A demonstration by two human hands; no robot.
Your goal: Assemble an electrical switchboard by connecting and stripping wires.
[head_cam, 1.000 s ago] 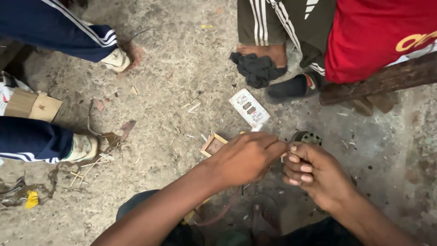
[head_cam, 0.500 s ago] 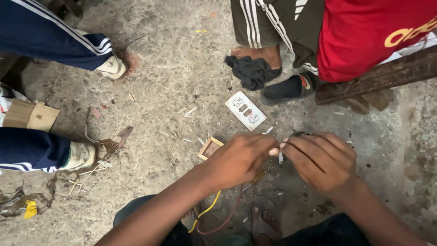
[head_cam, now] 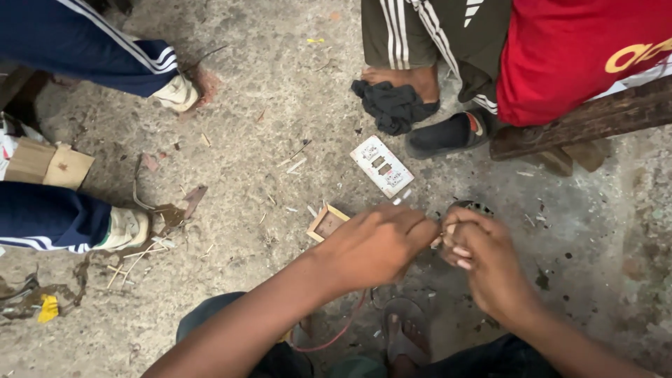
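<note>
My left hand [head_cam: 374, 246] and my right hand [head_cam: 484, 260] meet fingertip to fingertip low over the concrete ground. Both are pinched on a small thin piece between them, mostly hidden by the fingers. A red wire [head_cam: 337, 337] trails down beneath my left forearm. Just beyond my left hand lies a small open wooden box frame [head_cam: 324, 222]. A white switch plate [head_cam: 381, 166] lies flat a little farther out. A round metal grate [head_cam: 473, 207] shows behind my right hand's knuckles.
A person in a red shirt sits on a wooden bench [head_cam: 602, 115] at the top right, one foot in a black sandal [head_cam: 448, 133] beside a black cloth [head_cam: 392, 105]. Another person's white shoes [head_cam: 175, 91] [head_cam: 124, 227] stand at the left, near a cardboard box [head_cam: 45, 162].
My two hands have closed the small gap between them and now touch at the fingertips. The view has shifted slightly, and a red wire now shows under my left arm.
</note>
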